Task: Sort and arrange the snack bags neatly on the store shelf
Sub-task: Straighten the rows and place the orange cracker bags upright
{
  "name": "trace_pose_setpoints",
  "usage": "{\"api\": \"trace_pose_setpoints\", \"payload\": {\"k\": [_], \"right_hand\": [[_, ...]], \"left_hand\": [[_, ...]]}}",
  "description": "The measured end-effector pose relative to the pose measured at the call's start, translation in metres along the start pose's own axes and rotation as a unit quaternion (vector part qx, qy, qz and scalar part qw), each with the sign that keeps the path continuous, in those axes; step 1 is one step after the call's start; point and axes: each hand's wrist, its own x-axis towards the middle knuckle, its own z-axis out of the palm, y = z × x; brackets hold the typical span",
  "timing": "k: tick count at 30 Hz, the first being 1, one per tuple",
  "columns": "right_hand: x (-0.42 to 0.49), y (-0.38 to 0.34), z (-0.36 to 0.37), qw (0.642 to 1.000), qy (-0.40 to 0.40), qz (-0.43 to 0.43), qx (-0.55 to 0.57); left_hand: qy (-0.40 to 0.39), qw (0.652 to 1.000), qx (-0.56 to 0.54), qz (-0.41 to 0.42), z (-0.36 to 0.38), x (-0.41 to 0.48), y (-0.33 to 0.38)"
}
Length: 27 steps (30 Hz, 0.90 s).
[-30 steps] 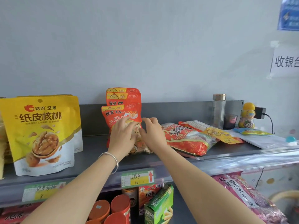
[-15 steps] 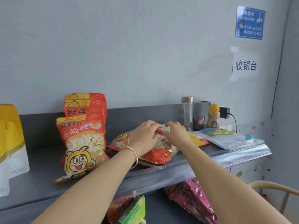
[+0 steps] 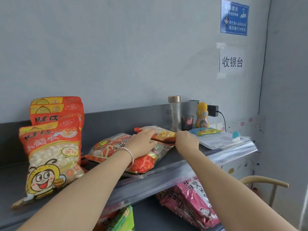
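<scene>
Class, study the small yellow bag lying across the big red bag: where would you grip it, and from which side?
Probably its short ends, reached from the shelf front: the yellow bag lies flat atop the red bag, with the wall behind.

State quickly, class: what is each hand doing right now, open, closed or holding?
Left hand: open, fingers lying flat on the yellow-red snack bag.
Right hand: closed on that bag's right end.
</scene>
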Motion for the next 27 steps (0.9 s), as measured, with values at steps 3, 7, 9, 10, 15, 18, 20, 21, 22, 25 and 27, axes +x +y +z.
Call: {"api": "trace_pose_setpoints", "payload": {"k": [3,7,9,10,15,18,20,21,22,25,27], "right_hand": [[0.008,-0.01,-0.005,0.984,0.094,0.035,0.144],[0.012,-0.024,-0.016,0.93,0.169,0.036,0.325],[0.01,-0.028,-0.02,0.911,0.195,-0.01,0.362],[0.009,-0.031,-0.022,0.898,0.202,-0.033,0.389],[0.008,-0.049,-0.039,0.808,0.223,-0.04,0.544],[0.006,-0.064,-0.057,0.765,0.224,-0.035,0.603],[0.002,-0.077,-0.067,0.757,0.218,-0.062,0.612],[0.0,-0.083,-0.071,0.754,0.216,-0.073,0.617],[-0.003,-0.088,-0.075,0.748,0.215,-0.08,0.623],[-0.01,-0.105,-0.087,0.741,0.218,-0.104,0.626],[-0.009,-0.116,-0.094,0.766,0.246,-0.109,0.584]], "left_hand": [[0.02,1.0,0.002,-0.004,0.0,0.002,-0.002],[0.119,0.99,0.067,-0.01,-0.003,0.007,-0.009],[0.16,0.983,0.088,-0.023,-0.008,0.01,-0.014],[0.175,0.98,0.092,-0.026,-0.012,0.012,-0.017],[0.223,0.971,0.079,-0.015,-0.032,0.011,-0.026],[0.216,0.975,0.02,-0.04,-0.042,0.004,-0.034],[0.217,0.974,-0.012,-0.07,-0.047,-0.002,-0.038],[0.229,0.97,-0.033,-0.081,-0.05,-0.006,-0.04],[0.248,0.963,-0.051,-0.089,-0.051,-0.009,-0.042],[0.32,0.941,-0.049,-0.103,-0.058,-0.02,-0.047],[0.347,0.931,-0.052,-0.103,-0.067,-0.029,-0.053]]}}
